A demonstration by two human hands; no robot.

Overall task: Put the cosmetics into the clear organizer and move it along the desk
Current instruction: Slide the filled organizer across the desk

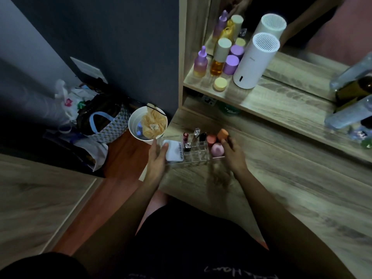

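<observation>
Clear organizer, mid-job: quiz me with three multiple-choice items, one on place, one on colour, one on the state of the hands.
1. Where does the clear organizer sit?
A. on the upper shelf
B. near the desk's left edge
C. on the floor

2. What colour is the sponge at the organizer's far right end?
A. orange
B. green
C. black

3. How do the hands stand?
A. both far from the organizer
B. one at each end of the organizer
C. both on the white cylinder

Answers: 1 B, it rests on the desk just beside the white bin. 2 A, it shows orange above the pink round one. 3 B, left hand at the white pad end, right hand at the sponge end.
</observation>
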